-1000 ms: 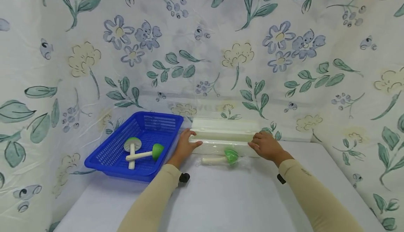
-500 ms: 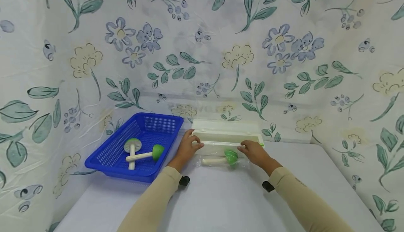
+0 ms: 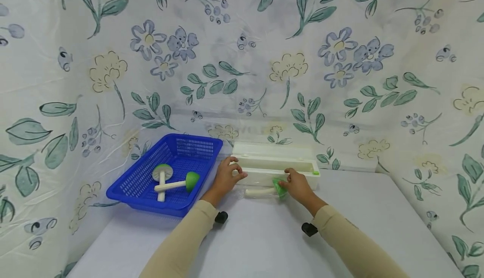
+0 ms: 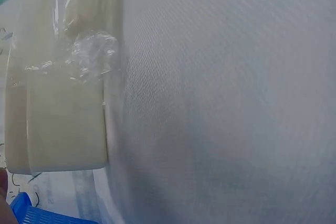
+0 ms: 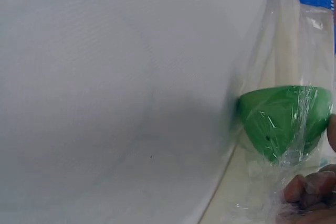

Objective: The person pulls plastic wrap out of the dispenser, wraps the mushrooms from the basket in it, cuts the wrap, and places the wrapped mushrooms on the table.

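Note:
A long cream cling film dispenser (image 3: 274, 160) stands at the back of the table with its lid raised. Clear cling film (image 5: 315, 35) comes down over its front and covers a toy mushroom (image 5: 283, 121) with a green cap and pale stem. At the dispenser's left end, my left hand (image 3: 227, 177) grips the front edge, thumb and forefinger close together; only a sliver of it shows in the left wrist view. My right hand (image 3: 298, 187) is at the green cap, its curled fingers (image 5: 310, 192) pinching film beside it, partly cut off by the frame.
To the left is a blue plastic basket (image 3: 128, 175) with two more toy mushrooms (image 3: 162, 172) lying crossed inside. A small green piece (image 3: 315, 172) sits at the dispenser's right end. Behind the white table (image 3: 264, 240) hangs a floral sheet (image 3: 257, 59).
My right hand has moved from the dispenser's right end leftward and down to the mushroom's cap. My left hand's thumb and forefinger have drawn together, staying at the left end.

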{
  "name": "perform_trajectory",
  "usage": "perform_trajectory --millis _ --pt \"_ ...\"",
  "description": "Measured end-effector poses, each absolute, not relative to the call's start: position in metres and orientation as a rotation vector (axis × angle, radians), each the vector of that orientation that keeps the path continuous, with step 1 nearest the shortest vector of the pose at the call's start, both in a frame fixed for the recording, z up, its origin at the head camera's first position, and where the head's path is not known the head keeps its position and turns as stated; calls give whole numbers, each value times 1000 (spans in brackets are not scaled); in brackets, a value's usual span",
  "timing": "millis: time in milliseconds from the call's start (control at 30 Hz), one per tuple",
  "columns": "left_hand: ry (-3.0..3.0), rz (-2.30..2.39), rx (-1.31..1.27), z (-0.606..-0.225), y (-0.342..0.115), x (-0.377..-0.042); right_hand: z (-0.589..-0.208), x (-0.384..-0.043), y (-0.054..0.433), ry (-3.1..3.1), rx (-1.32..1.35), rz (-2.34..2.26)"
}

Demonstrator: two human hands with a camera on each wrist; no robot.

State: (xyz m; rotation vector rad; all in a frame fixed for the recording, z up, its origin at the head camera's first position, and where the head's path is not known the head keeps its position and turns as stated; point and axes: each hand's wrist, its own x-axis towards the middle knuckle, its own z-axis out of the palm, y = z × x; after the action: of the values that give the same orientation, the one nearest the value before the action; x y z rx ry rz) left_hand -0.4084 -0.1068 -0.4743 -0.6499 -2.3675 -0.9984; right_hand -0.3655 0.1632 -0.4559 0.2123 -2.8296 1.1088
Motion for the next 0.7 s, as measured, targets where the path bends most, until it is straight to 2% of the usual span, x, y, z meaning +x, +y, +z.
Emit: perform_trajectory --millis 200,400,700 --pt "-2309 -971 -730 -472 -108 -403 -455 -367 161 -2810 157 950" --pt "-2445 -933 -877 -462 -100 -382 -448 -366 155 -2921 108 803" --pt "-2648 -458 -1332 -456 -61 -350 -440 -363 139 -3039 179 475"
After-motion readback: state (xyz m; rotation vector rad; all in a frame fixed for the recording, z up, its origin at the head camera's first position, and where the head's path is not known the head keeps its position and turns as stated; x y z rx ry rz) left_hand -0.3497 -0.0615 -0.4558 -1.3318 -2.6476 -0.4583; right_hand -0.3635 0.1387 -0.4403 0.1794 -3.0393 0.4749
